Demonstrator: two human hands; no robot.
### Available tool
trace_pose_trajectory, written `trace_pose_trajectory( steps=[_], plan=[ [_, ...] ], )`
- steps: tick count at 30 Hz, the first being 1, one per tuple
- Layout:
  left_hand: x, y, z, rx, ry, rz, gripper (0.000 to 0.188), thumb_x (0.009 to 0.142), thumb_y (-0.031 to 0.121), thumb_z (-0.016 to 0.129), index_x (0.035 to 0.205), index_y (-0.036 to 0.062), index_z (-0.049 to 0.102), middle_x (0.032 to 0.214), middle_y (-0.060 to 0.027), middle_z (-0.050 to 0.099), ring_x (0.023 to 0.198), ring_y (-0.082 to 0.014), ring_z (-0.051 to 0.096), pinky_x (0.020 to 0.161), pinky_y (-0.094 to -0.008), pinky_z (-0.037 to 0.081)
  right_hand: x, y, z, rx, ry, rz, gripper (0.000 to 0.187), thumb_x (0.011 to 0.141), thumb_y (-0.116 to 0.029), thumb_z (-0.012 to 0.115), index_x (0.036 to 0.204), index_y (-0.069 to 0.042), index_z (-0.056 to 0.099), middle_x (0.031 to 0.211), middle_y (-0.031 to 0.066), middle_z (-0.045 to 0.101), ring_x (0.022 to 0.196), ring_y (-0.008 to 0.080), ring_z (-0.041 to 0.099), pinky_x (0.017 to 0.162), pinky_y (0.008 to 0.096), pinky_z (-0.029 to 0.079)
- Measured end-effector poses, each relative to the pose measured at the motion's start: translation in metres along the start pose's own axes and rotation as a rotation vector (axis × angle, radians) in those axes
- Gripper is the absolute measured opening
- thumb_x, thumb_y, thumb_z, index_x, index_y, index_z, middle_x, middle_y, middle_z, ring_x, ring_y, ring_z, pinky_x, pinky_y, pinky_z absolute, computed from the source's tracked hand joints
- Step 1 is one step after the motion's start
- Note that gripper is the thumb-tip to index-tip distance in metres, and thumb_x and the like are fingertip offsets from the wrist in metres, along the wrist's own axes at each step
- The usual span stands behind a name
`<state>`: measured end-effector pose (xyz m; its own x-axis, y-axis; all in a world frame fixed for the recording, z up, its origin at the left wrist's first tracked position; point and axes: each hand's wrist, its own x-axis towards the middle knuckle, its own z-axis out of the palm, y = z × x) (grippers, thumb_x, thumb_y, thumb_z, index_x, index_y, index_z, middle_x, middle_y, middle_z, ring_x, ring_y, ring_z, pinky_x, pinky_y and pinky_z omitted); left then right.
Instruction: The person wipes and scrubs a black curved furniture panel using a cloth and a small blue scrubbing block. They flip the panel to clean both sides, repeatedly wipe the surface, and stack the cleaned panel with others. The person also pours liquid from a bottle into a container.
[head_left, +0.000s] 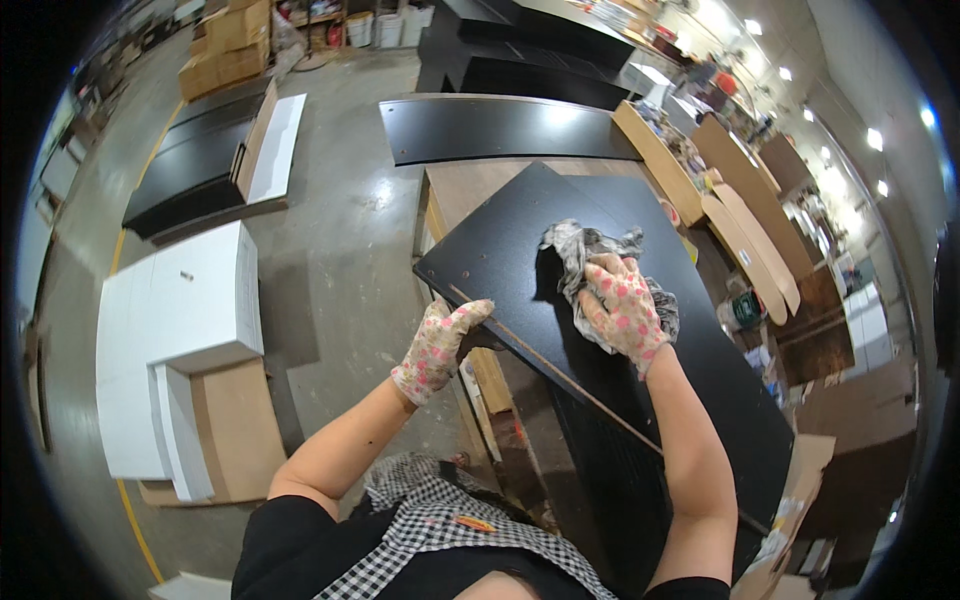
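A black panel (520, 255) with small holes near its far left corner lies tilted across the workbench, over another dark board. My left hand (440, 343), in a floral glove, grips the panel's near left edge, thumb on top and the other fingers mostly hidden beneath. My right hand (625, 308), gloved in the same pattern, presses a crumpled grey-and-white rag (572, 247) onto the panel's upper face. The rag bunches out around the fingers on both sides.
Beyond the bench lies another long black panel (500, 130). White cabinet pieces (175, 310) and stacked black panels (195, 150) stand on the floor at left. A wooden tray (660, 165) of odds and ends and tan boards (745, 255) sit at right. Cardboard boxes (230, 45) are stacked far left.
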<state>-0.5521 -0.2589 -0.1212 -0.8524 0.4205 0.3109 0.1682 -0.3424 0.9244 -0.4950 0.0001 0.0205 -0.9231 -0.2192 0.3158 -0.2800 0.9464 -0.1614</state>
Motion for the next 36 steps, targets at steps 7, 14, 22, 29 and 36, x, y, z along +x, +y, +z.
trace_pose_trajectory(
  steps=[7,14,22,29,36],
  plan=[
    [0.002,0.028,0.006,-0.221,0.057,-0.263,0.035,0.089,0.012,0.069,0.120,0.0021,0.057,0.102,-0.0079,0.068,0.091,-0.0216,0.070,0.076,-0.0367,0.062,0.062,0.010,0.019,-0.203,-0.025,-0.185,0.042,0.078,-0.005,0.058,0.119,0.002,0.064,0.131,0.0176,0.057,0.119,0.0404,0.052,0.102,0.0498,0.042],
    [0.013,0.047,-0.001,-0.079,-0.145,-0.316,0.032,0.090,0.012,0.067,0.120,0.0002,0.062,0.109,-0.0066,0.068,0.102,-0.0178,0.064,0.090,-0.0323,0.052,0.074,-0.032,0.027,0.081,-0.006,-0.263,0.030,0.081,-0.006,0.068,0.111,0.000,0.065,0.126,0.0193,0.060,0.110,0.0391,0.056,0.096,0.0449,0.046],
    [0.005,0.011,-0.001,0.234,-0.162,0.353,0.036,0.093,0.008,0.065,0.127,0.0181,0.065,0.125,-0.0134,0.064,0.119,-0.0295,0.059,0.100,-0.0432,0.047,0.103,-0.027,0.045,0.005,0.173,-0.215,0.027,0.081,0.000,0.064,0.107,-0.002,0.068,0.110,0.0158,0.064,0.097,0.0366,0.059,0.083,0.0451,0.050],
    [-0.003,0.004,-0.001,0.081,-0.240,0.117,0.032,0.090,0.004,0.067,0.122,0.0068,0.065,0.116,-0.0161,0.064,0.093,-0.0234,0.068,0.078,-0.0354,0.055,0.122,-0.023,0.050,-0.035,0.018,-0.155,0.026,0.082,0.002,0.064,0.108,0.000,0.066,0.118,0.0163,0.062,0.102,0.0358,0.057,0.090,0.0433,0.047],
    [0.001,0.004,-0.005,0.331,-0.225,0.417,0.034,0.089,0.002,0.065,0.123,0.0078,0.065,0.113,-0.0168,0.065,0.096,-0.0276,0.067,0.085,-0.0371,0.054,0.135,-0.027,0.050,-0.029,0.005,-0.177,0.023,0.081,0.000,0.063,0.104,-0.002,0.066,0.117,0.0145,0.062,0.102,0.0347,0.056,0.090,0.0420,0.047]
  ],
)
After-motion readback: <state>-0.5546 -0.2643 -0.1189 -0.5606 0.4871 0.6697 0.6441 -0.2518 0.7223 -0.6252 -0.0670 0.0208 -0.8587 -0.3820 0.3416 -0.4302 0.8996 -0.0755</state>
